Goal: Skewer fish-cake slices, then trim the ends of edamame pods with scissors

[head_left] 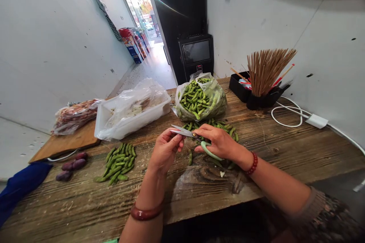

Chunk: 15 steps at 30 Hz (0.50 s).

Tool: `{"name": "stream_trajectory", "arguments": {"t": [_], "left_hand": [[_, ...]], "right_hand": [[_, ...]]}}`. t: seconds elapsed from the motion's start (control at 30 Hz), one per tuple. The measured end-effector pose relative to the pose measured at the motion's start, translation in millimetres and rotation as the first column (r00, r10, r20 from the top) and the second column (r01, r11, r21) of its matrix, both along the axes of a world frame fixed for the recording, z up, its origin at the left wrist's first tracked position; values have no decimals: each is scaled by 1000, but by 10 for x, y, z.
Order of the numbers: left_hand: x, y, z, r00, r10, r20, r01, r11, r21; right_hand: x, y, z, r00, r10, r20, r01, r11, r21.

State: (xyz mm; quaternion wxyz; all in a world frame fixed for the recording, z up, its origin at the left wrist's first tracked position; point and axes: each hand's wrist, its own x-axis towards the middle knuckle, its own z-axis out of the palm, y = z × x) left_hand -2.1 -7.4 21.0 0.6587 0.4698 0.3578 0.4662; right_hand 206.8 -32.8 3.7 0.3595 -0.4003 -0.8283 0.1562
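My right hand [219, 142] is closed around the pale green handles of a pair of scissors [209, 150]. The blades point left, slightly parted, and their tips reach the fingers of my left hand [167, 146]. Those fingers are pinched together; whatever is between them is too small or hidden to make out. Below the scissors lies a single edamame pod [190, 156]. More loose pods [232, 131] spread behind and beneath my right hand, partly covered by it. To the left of my left hand is a heap of edamame pods [119, 162] on the wooden table.
An open plastic bag of edamame [196, 100] stands behind my hands. Further left are a white tub [131, 121] covered with plastic, a bagged bundle [75, 115] on a cutting board [65, 144], and several purple tubers [75, 164]. Wooden skewers [265, 74] and a white cable [288, 115] are at right.
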Motion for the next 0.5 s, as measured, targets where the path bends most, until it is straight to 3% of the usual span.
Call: {"name": "stream_trajectory", "arguments": {"t": [0.17, 0.27, 0.4, 0.5], "left_hand": [[3, 10, 18, 995, -27, -95, 31, 998, 48], [0, 27, 8, 944, 5, -329, 51, 986, 161], [-36, 68, -78, 750, 50, -660, 157, 955, 252], [-90, 96, -153, 550, 85, -831, 294, 912, 288]], "right_hand": [[13, 17, -23, 999, -42, 19, 42, 999, 5], [25, 34, -28, 995, -88, -46, 88, 996, -1], [36, 52, -30, 985, -116, -130, 116, 993, -2], [37, 50, -20, 983, -118, -137, 118, 993, -12]]}}
